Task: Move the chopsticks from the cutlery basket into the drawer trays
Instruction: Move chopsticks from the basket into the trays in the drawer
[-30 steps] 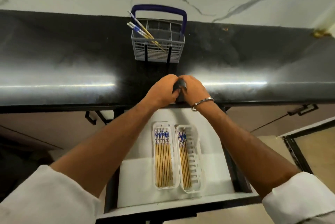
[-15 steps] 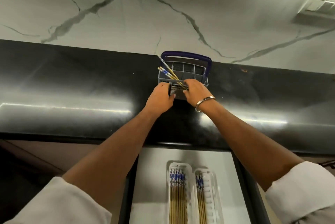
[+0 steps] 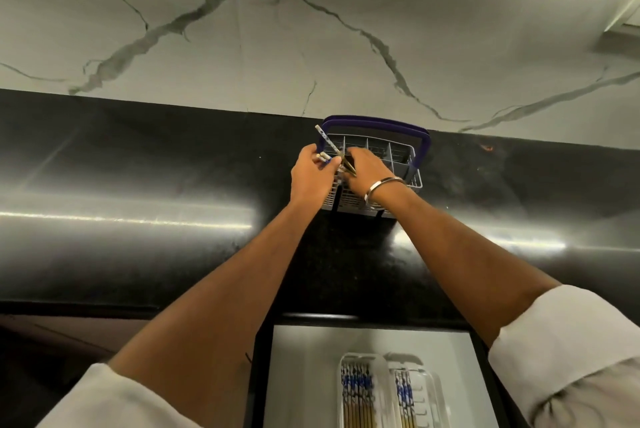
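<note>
1. Hidden or unclear: my left hand (image 3: 309, 175) and my right hand (image 3: 367, 169) cover the front left corner of the grey plastic cutlery basket with a dark blue handle (image 3: 401, 164), so its front left compartment cannot be seen. The lower parts of the chopsticks there are hidden behind my fingers.
2. Cut off: the two white plastic drawer trays (image 3: 429, 389) run off the bottom edge of the frame, right of centre; only their upper ends show.
3. Basket, centre of frame, standing on the glossy black stone countertop (image 3: 138, 192) close to the wall: it holds a few bamboo chopsticks with blue-and-white patterned tops (image 3: 325, 141), leaning toward upper left. The visible rear compartments hold nothing I can make out.
4. Hands: close together at the basket. My left hand's fingers curl round the patterned tops of some chopsticks; my right hand pinches the sticks lower down.
5. Trays, inside the open white-lined drawer (image 3: 304, 375): the left one is packed with chopsticks lying side by side; the right one holds fewer.
6. Surroundings: a white marble wall with grey veins (image 3: 242, 29) fills the top; a silver bangle (image 3: 382, 185) sits on my right wrist; white sleeves at both lower corners.
</note>
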